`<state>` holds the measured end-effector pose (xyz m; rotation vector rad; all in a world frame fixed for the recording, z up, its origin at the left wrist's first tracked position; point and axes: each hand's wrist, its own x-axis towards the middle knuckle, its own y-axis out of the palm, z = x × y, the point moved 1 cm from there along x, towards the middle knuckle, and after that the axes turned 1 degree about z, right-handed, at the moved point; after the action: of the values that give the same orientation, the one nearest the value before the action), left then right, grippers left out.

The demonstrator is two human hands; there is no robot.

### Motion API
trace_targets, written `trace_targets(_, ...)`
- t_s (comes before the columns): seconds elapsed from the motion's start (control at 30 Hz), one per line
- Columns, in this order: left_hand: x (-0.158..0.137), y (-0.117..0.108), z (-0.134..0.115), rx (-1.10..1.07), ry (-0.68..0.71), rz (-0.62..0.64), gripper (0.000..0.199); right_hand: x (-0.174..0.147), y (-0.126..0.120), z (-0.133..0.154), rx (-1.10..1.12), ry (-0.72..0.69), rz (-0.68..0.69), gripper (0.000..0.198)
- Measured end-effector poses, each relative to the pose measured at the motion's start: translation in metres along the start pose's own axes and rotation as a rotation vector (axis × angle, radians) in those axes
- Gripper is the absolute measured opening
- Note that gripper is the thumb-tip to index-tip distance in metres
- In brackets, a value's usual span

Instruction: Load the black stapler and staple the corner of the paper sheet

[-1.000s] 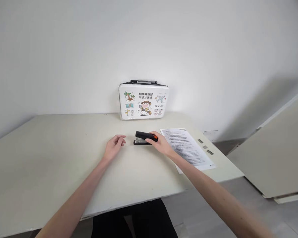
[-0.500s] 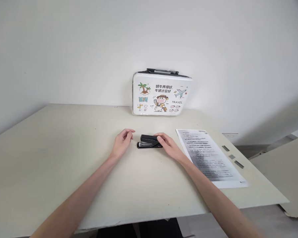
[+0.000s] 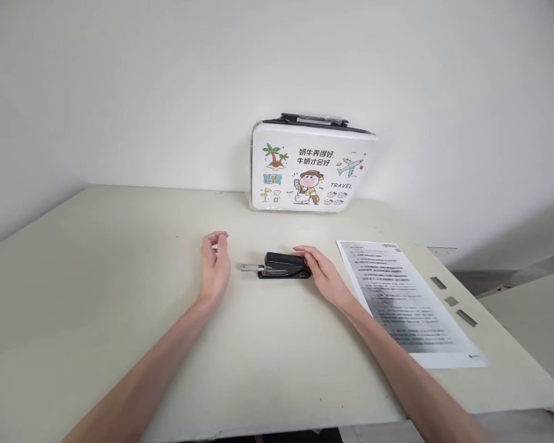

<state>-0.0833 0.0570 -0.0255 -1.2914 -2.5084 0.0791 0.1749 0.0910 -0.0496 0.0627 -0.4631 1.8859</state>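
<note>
A black stapler (image 3: 286,263) lies on its base on the table, its front to the left and its top arm raised at an angle. From that front end sticks out a metal staple tray (image 3: 251,267). My right hand (image 3: 321,271) grips the rear end, where a bit of orange shows; the fingers are partly hidden behind the stapler. To the left, my left hand (image 3: 216,264) hovers a little apart from the tray. Its fingers are loosely bent, with a gap between thumb and palm, and nothing can be seen in them.
A white case with cartoon prints (image 3: 313,166) stands against the wall at the back. Right of my right hand lies a printed sheet of paper (image 3: 396,301). Beyond it are small grey staple strips (image 3: 466,317) near the table's right edge.
The metal tray has come out of the stapler's front. My left hand has drawn back leftward, and my right hand has shifted toward the stapler's rear. The view has moved slightly.
</note>
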Motion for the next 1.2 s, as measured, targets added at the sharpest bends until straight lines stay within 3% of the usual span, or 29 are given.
trace_targets(0.2, 0.010, -0.002, 0.009, -0.136, -0.101, 0.033, 0.025, -0.003, 0.001, 0.006, -0.089, 0.017, -0.012, 0.038)
trace_targets(0.33, 0.005, 0.003, 0.008, -0.342, -0.166, 0.146, 0.028, -0.005, 0.002, 0.008, -0.166, -0.022, 0.033, 0.035)
trace_targets(0.57, -0.010, 0.008, -0.001, -0.590, -0.399, 0.369, 0.031, -0.011, 0.003, 0.013, -0.256, -0.048, -0.044, 0.028)
trace_targets(0.63, -0.014, 0.009, -0.002, -0.633, -0.470, 0.449, 0.035, -0.013, 0.003, 0.016, -0.275, -0.112, -0.095, 0.024)
trace_targets(0.73, -0.020, 0.012, -0.002, -0.680, -0.574, 0.565, 0.043, -0.016, 0.002, 0.019, -0.312, -0.341, -0.123, 0.019)
trace_targets(0.87, -0.021, 0.015, 0.001, -0.640, -0.615, 0.635, 0.054, -0.018, 0.005, 0.021, -0.432, -0.612, -0.091, 0.037)
trace_targets(1.0, -0.021, 0.014, 0.003, -0.623, -0.606, 0.673, 0.054, -0.021, 0.009, 0.025, -0.534, -0.726, -0.081, 0.042)
trace_targets(1.2, -0.022, 0.015, 0.003, -0.716, -0.709, 0.548, 0.040, -0.023, 0.010, 0.028, -0.534, -0.752, -0.125, 0.044)
